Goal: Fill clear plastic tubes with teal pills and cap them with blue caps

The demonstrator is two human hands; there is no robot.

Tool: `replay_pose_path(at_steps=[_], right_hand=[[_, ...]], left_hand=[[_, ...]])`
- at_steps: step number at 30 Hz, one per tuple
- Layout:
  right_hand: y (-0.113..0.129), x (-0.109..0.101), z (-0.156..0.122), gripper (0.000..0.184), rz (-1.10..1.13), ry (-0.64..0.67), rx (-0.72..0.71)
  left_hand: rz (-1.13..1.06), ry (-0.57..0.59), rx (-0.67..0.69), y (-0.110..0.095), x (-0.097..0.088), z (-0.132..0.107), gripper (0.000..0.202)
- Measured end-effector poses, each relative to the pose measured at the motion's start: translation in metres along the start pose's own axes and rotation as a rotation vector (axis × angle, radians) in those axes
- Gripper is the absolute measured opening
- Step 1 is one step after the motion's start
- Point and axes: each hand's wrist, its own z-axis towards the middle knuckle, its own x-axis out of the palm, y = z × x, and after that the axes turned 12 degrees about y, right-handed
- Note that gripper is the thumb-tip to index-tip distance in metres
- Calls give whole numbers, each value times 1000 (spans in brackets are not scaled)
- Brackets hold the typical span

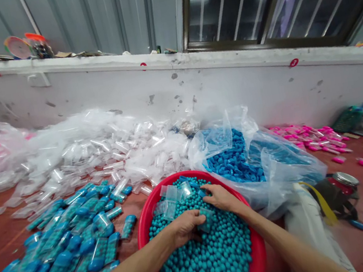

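A red basin (259, 253) full of small turquoise balls (210, 266) stands in front of me. Over the balls, my left hand (187, 227) is closed round a clear plastic container (206, 220), its thumb on the near side. Just beyond it is my right hand (220, 197), with its fingers bent and drawn together above the balls. Something small and blue shows at those fingertips, but I cannot make out what it is. Several empty clear containers (170, 198) lie on the balls at the basin's far left.
Filled containers with blue caps (62, 258) are heaped on the red floor to the left. Behind them spreads a pile of empty clear containers (100, 149). A plastic bag of blue caps (237, 159) sits beyond the basin, with pink-capped containers (310, 135) further right. A wall runs behind.
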Motion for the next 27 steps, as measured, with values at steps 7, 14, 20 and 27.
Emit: replay_pose_path(at_steps=[7,14,20,27], right_hand=[[12,1,-31,20,12,15,-3],[24,6,-34,17,-221,82,217],[29,12,-33,13,-90,118,76],[44,13,-47,22,-124,-159,-33]], left_hand=[[55,-123,-39,3,-4,-21,24],[279,-278,-198,4,-3,-3,12],[131,-166,-120,-1,-2,-12,10],[-131,-77,166,1,-7,-41,24]])
